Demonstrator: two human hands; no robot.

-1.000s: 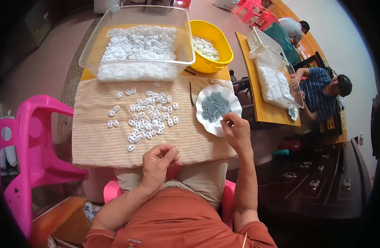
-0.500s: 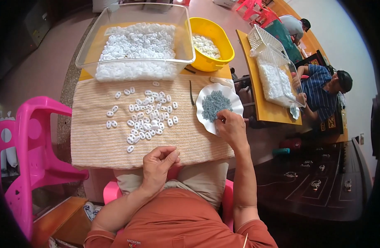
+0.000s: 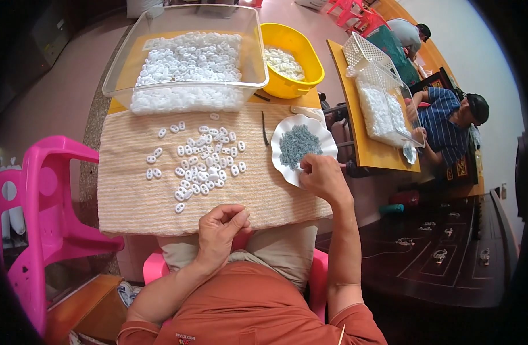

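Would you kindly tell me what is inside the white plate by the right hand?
The plate holds a heap of small grey-blue bits. The right hand reaches over its near rim, covering whatever lies there.

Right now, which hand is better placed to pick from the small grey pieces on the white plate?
Right. The right hand rests at the white plate rim beside the grey pieces; the left hand sits at the mat's near edge.

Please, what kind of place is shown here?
Probably a small home workshop for hand assembly. A clear tub and a yellow bowl hold white plastic pieces, more lie sorted on a cloth-covered table, and other people work at a similar table nearby.
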